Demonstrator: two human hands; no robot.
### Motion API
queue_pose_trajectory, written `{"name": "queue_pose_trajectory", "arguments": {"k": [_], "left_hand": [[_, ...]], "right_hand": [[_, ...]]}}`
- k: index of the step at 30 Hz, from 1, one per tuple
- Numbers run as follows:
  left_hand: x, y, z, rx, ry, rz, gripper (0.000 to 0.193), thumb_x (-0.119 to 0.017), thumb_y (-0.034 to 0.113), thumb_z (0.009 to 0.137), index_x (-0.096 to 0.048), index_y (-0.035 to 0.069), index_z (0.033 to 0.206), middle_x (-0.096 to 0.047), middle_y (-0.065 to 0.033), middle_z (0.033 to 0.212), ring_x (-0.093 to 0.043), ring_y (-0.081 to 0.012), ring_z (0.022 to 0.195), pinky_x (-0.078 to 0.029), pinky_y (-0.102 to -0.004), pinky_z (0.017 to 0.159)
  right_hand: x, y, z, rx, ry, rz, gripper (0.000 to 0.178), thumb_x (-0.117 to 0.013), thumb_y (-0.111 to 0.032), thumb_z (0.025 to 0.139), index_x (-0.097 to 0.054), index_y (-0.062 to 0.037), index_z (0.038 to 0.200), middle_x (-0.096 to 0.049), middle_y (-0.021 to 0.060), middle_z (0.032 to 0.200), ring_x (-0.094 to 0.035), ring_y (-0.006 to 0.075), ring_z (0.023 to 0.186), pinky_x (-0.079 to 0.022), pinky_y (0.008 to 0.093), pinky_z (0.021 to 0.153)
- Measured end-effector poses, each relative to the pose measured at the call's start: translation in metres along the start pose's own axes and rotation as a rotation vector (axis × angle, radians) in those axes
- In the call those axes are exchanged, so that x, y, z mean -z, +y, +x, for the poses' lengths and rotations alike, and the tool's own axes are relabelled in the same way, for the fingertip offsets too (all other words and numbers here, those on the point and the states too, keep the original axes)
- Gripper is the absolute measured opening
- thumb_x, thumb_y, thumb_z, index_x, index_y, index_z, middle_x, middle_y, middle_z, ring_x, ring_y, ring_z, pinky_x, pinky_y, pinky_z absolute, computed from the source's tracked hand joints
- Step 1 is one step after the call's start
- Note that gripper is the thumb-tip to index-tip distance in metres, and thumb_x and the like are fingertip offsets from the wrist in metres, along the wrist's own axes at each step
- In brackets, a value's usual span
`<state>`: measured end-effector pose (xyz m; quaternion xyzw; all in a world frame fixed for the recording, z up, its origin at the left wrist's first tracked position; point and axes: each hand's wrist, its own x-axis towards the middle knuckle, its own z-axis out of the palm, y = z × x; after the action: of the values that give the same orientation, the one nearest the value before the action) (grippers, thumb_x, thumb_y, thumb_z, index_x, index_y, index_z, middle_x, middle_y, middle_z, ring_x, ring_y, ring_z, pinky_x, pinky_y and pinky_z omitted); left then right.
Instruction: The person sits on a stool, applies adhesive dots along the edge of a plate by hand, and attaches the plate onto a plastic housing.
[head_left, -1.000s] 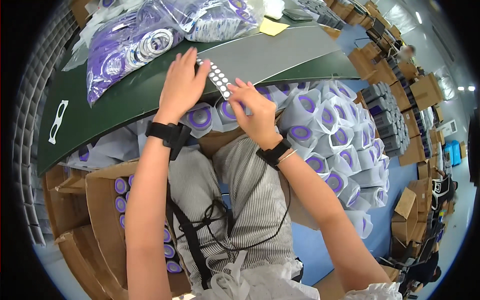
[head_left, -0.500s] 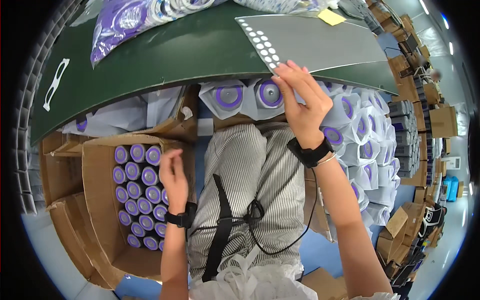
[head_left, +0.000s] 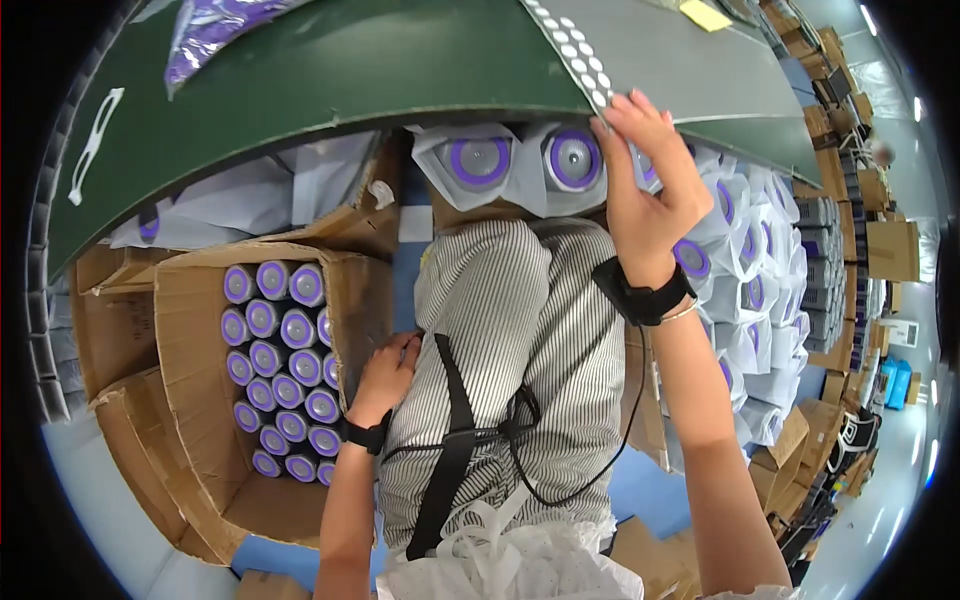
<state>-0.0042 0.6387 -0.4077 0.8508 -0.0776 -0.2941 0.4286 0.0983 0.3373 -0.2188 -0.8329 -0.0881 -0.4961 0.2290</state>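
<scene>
A grey sheet (head_left: 690,60) with rows of white round stickers (head_left: 578,50) along its left edge lies on the dark green table. At its near left corner my right hand (head_left: 655,185) pinches the sheet's edge between thumb and fingers; whether a single sticker is in the pinch is too small to tell. My left hand (head_left: 388,375) holds nothing, its fingers loosely stretched beside my thigh, near the right wall of an open cardboard box (head_left: 210,490). Inside that box stand several grey cylinders with purple rings (head_left: 290,390).
Beneath the table edge are white-wrapped cylinders with purple rings (head_left: 480,160), with more wrapped ones (head_left: 755,290) stacked at right. On the table lie a purple plastic bag (head_left: 215,35), a white strip with cut-outs (head_left: 97,145) and a yellow note (head_left: 705,14). Another carton (head_left: 150,460) stands left.
My left hand has dropped from above the box's right rim to beside my thigh. My right hand stays at the sheet's corner, while the whole view has shifted a little.
</scene>
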Motion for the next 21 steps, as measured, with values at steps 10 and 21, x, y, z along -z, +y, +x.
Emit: {"name": "queue_pose_trajectory", "arguments": {"k": [10, 21], "left_hand": [[-0.008, -0.015, 0.01, 0.043, -0.04, 0.004, 0.03, -0.047, 0.024, 0.095, -0.06, 0.002, 0.111, -0.063, -0.0224, 0.106, -0.058, -0.0392, 0.101, -0.046, -0.0405, 0.087], [-0.013, -0.008, 0.02, 0.1, -0.045, -0.022, 0.031, -0.048, 0.028, 0.094, -0.061, 0.005, 0.111, -0.063, -0.0198, 0.108, -0.059, -0.0378, 0.102, -0.046, -0.0407, 0.086]], "right_hand": [[-0.008, 0.013, -0.007, 0.065, 0.072, 0.011, 0.015, -0.074, 0.002, 0.07, -0.07, -0.0049, 0.084, -0.072, 0.0064, 0.089, -0.068, 0.0243, 0.095, -0.048, 0.0393, 0.091], [-0.009, 0.003, -0.015, -0.002, 0.04, 0.011, 0.023, -0.073, 0.008, 0.068, -0.069, -0.0017, 0.088, -0.071, 0.0117, 0.094, -0.067, 0.0293, 0.099, -0.044, 0.0461, 0.095]]}}
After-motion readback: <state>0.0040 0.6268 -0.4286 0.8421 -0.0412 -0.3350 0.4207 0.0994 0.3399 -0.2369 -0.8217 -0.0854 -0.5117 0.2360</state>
